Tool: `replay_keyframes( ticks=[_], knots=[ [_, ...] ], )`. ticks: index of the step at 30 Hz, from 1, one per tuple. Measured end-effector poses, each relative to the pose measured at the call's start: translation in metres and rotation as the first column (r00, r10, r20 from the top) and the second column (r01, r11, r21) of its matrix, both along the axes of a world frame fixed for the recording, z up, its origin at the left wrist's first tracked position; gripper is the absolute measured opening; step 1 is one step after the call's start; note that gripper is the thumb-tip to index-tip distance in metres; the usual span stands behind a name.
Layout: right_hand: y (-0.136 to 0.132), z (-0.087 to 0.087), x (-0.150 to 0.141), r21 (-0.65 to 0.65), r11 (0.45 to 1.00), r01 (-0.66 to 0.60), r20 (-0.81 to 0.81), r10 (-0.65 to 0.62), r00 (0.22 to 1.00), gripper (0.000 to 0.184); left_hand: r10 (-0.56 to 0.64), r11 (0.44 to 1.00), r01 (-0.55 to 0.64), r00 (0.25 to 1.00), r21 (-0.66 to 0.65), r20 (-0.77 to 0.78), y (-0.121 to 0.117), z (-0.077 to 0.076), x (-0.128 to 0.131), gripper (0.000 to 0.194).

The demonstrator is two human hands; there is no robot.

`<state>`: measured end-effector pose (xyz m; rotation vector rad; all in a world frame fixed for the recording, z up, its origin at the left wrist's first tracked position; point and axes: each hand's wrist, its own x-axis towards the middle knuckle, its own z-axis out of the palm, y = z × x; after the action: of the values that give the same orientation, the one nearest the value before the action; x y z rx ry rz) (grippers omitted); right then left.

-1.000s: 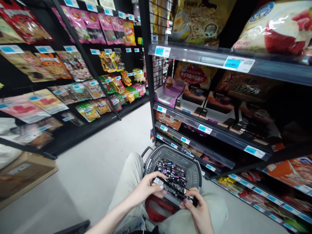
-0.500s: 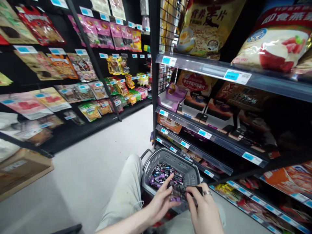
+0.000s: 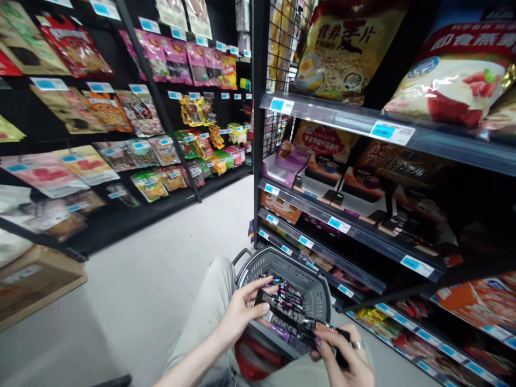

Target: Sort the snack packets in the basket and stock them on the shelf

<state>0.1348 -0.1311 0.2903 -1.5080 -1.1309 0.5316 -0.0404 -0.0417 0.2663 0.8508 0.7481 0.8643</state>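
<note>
My left hand (image 3: 244, 306) pinches the near end of some slim black printed stick packets (image 3: 286, 321), thumb on top. These stretch across to my right hand (image 3: 349, 349), which wears a ring and is closed round the black packets at their other end. How many are held I cannot tell, because they overlap. Both hands are over the near side of a grey plastic shopping basket (image 3: 314, 279). Inside it lie several small black and purple packets (image 3: 288, 293), partly hidden by my left hand. A purple packet (image 3: 281, 333) shows below the held ones.
Shelves on the right hold cereal bags (image 3: 350, 54) and, lower down, open display boxes (image 3: 360, 196). Bagged snacks (image 3: 145, 107) hang on a black rack at the left. A cardboard box (image 3: 40, 274) sits on the floor (image 3: 153, 269). My knee (image 3: 220, 285) is beside the basket.
My left hand has moved left and up, its fingers closing on the black packets. My right hand has shifted slightly right and down. The packets are now stretched out in a row between both hands.
</note>
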Motion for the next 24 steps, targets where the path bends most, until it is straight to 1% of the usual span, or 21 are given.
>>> replay_keyframes(
  ticks=[2, 4, 6, 8, 11, 14, 16, 19, 21, 23, 24],
  knots=[
    [0.006, -0.005, -0.001, -0.029, 0.999, -0.019, -0.131, 0.015, 0.991, 0.012, -0.128, 0.991, 0.128, 0.992, 0.031, -0.014, 0.000, 0.004, -0.004, 0.045],
    [0.010, -0.012, 0.001, -0.055, 0.996, -0.064, -0.203, 0.051, 0.978, 0.014, -0.221, 0.973, 0.224, 0.973, 0.053, -0.071, -0.001, 0.007, -0.007, 0.038],
    [0.012, -0.021, 0.004, -0.091, 0.987, -0.132, -0.262, 0.104, 0.960, 0.017, -0.257, 0.960, 0.271, 0.953, 0.070, -0.163, 0.000, 0.008, -0.011, 0.030],
    [0.011, -0.029, 0.006, -0.135, 0.967, -0.215, -0.352, 0.156, 0.923, 0.019, -0.273, 0.952, 0.297, 0.933, 0.074, -0.233, 0.000, 0.009, -0.014, 0.024],
    [0.007, -0.035, 0.007, -0.170, 0.932, -0.320, -0.471, 0.208, 0.857, 0.018, -0.346, 0.932, 0.362, 0.904, 0.020, -0.251, 0.001, 0.010, -0.017, 0.022],
    [0.005, -0.033, 0.007, -0.176, 0.912, -0.370, -0.507, 0.238, 0.828, 0.017, -0.422, 0.903, 0.428, 0.879, -0.021, -0.222, 0.002, 0.012, -0.018, 0.023],
    [0.006, -0.030, 0.008, -0.173, 0.908, -0.382, -0.515, 0.248, 0.821, 0.017, -0.454, 0.887, 0.461, 0.865, -0.018, -0.216, 0.002, 0.014, -0.017, 0.023],
    [0.006, -0.028, 0.010, -0.175, 0.911, -0.374, -0.516, 0.239, 0.823, 0.016, -0.467, 0.874, 0.485, 0.853, 0.023, -0.232, 0.005, 0.016, -0.016, 0.023],
    [0.005, -0.028, 0.014, -0.181, 0.912, -0.369, -0.508, 0.235, 0.829, 0.015, -0.473, 0.857, 0.509, 0.840, 0.081, -0.266, 0.010, 0.017, -0.018, 0.023],
    [0.005, -0.024, 0.018, -0.185, 0.901, -0.391, -0.488, 0.261, 0.833, 0.013, -0.506, 0.820, 0.559, 0.808, 0.123, -0.303, 0.017, 0.018, -0.021, 0.029],
    [0.006, -0.021, 0.020, -0.186, 0.890, -0.416, -0.474, 0.290, 0.832, 0.012, -0.542, 0.794, 0.596, 0.782, 0.116, -0.308, 0.021, 0.019, -0.022, 0.036]
  ],
)
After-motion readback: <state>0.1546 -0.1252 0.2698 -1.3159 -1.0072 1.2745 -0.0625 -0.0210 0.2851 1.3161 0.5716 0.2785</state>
